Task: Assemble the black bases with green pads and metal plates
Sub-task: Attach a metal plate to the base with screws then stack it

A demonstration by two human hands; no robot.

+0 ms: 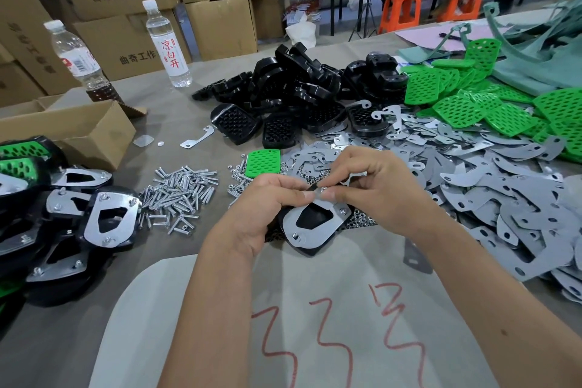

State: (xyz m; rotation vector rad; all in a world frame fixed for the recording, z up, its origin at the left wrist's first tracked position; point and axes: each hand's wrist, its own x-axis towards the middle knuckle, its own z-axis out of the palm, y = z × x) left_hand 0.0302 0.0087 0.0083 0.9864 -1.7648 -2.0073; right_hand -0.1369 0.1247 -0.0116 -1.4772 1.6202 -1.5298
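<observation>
You hold a black base [310,227] with a metal plate [311,225] on top, just above the table [63,340]. Your left hand [267,198] curls closed around its far-left edge; your right hand [371,181] pinches something tiny at the plate's top corner — probably a nut, too small to be sure. You seem to be fastening the plate; threading comes next. Left of the base lie loose bolts [179,195] — beyond it, one green pad [263,161].

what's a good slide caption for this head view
Both hands fasten a metal plate onto a black base.
</observation>
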